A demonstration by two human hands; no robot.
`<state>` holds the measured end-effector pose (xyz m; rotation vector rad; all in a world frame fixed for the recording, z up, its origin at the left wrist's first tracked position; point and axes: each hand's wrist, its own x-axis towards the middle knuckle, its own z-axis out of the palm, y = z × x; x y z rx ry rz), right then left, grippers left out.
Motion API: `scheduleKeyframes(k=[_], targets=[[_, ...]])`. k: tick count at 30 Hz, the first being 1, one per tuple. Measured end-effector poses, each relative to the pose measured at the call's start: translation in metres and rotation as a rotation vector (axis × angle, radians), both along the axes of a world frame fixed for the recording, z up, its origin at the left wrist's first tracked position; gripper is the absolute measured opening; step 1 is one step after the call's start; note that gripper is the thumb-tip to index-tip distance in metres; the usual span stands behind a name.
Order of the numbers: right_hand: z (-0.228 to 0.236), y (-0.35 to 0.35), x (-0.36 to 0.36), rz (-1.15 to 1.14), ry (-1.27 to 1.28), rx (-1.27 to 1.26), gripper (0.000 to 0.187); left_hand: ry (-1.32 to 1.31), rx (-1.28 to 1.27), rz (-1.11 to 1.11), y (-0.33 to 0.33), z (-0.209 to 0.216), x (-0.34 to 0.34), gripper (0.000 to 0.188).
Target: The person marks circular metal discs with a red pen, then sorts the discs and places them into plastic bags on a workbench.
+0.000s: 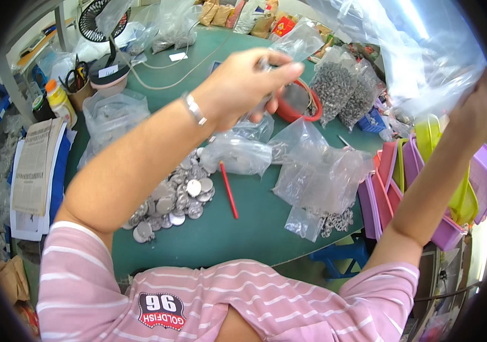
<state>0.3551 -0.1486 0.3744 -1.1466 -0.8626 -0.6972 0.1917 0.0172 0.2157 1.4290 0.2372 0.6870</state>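
My left hand [249,85] is raised over the middle of the table, its fingers curled round small grey metal pieces that show only in part. At the upper right my right hand [476,114] is lifted high, gripping a large clear plastic bag [408,57] that hangs loosely across the corner. That hand is dim and partly blurred. Beneath my left forearm lies a heap of round silver metal discs [169,196]. A red pencil [228,191] lies beside the heap, and clear plastic bags [323,174] rest to its right, near small metal rings [337,221].
A round red-rimmed container [316,111] stands behind my left hand. Bags of grey parts [337,85] and a blue basket [372,121] are at the back right. Pink, purple and green plastic bins [377,205] stack at the right edge. A fan [104,20] stands back left.
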Motion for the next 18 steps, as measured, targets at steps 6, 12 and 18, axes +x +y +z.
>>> scheduleKeyframes(k=[6,12,18], targets=[[-0.15,-0.01,-0.026,0.152,-0.522,-0.419,0.017,0.045,-0.331,-0.143,-0.034,-0.091,-0.066,0.061],[-0.235,0.052,-0.103,0.569,-0.023,-0.978,0.014,0.107,-0.55,-0.157,-0.055,-0.132,-0.116,0.049],[-0.277,0.042,-0.123,0.608,0.034,-0.835,0.031,0.193,-0.665,0.255,-0.053,-0.167,-0.161,0.023]])
